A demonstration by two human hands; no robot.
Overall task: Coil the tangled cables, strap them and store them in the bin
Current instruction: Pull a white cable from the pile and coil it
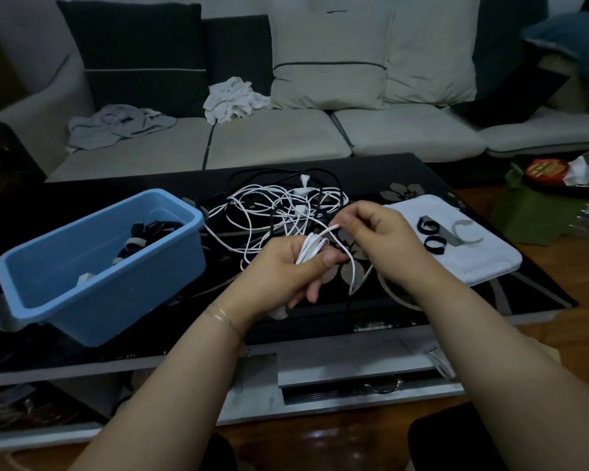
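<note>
My left hand (286,270) grips a small coil of white cable (312,248) over the middle of the black table. My right hand (378,229) pinches the same cable's loop just above the coil. A tangle of white and black cables (279,205) lies behind my hands. The blue bin (92,294) stands at the left with a few strapped black cables (143,237) inside. Two rolled black straps (430,234) and a grey strap (464,232) rest on a white tray (483,263) at the right.
The black glass table (405,178) has a floral pattern and a metal front edge with a drawer handle (381,387). A sofa (286,137) with cushions and crumpled cloths stands behind it. A green box (538,212) with packets sits on the floor at the right.
</note>
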